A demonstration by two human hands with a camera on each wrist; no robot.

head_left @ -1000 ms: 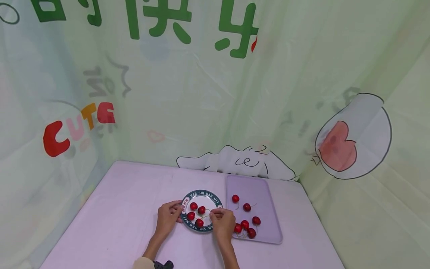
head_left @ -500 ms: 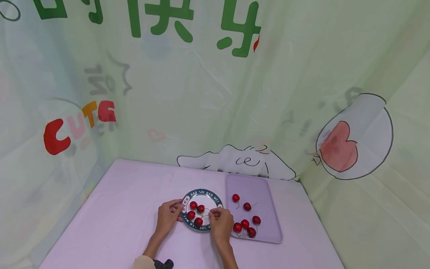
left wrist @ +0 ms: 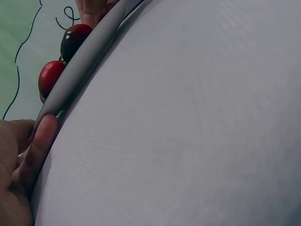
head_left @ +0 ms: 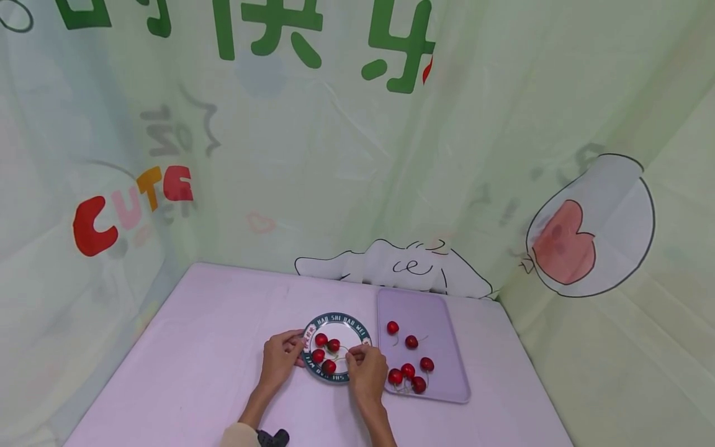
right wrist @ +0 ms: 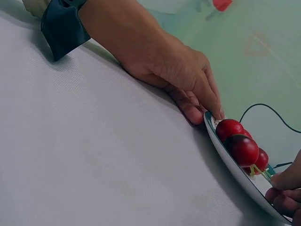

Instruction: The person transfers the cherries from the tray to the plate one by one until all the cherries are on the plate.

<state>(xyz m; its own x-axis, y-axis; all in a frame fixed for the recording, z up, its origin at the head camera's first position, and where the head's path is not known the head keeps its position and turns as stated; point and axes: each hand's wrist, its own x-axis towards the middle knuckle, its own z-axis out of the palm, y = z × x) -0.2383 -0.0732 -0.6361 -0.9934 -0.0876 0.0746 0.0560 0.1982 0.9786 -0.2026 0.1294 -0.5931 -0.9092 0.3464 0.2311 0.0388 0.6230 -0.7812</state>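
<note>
A round white plate (head_left: 349, 335) with a dark green lettered rim carries several red cherries (head_left: 329, 367) with stems. My left hand (head_left: 279, 358) grips its left rim, thumb above and fingers beneath, as the left wrist view shows from the side. At the opposite edge, my right hand (head_left: 367, 370) pinches a thin cherry stem between thumb and finger, low over the plate. In the right wrist view the stems (right wrist: 257, 170) run from the cherries toward the right thumb (right wrist: 289, 176). My right hand covers part of the plate's right rim.
Just right of the plate lies a lilac tray (head_left: 413, 304) with several more cherries (head_left: 411, 342), some bunched at its near left corner. A pale cloth covers the table (head_left: 234, 310). Printed curtains (head_left: 279, 186) hang behind and at both sides.
My right hand has shifted slightly left, and the nearest cherry on the plate has moved a little left with it. My left hand keeps its grip on the plate's rim.
</note>
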